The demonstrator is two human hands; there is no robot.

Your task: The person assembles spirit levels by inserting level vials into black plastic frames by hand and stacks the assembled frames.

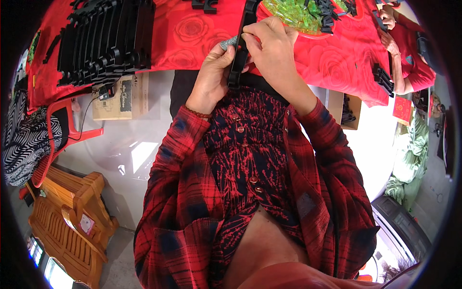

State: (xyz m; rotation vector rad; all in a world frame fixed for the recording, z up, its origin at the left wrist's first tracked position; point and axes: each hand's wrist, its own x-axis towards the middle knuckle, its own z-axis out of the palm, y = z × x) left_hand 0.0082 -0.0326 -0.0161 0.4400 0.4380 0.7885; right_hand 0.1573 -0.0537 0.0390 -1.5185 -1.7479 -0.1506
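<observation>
A long, narrow black plastic strip (236, 67) with notched ends stands steeply tilted at the near edge of the red-covered table. My left hand (211, 79) is closed around its lower half, and one finger of that hand wears a grey wrap (228, 43). From the other side, my right hand (274, 48) presses pinched fingertips against the strip's middle. Whatever lies between those fingertips, if anything, is hidden. Just beyond the right hand lies a heap of translucent yellow-green plastic pieces (293, 14) in a red tray, with small black parts (327, 17) beside them.
Stacked black strips (103, 43) fill the table's left side. A co-worker's hands (391, 41) are at the far right, near black parts (383, 79) at the table edge. Below stand cardboard boxes (113, 103), a red chair (70, 120) and a wooden seat (72, 226).
</observation>
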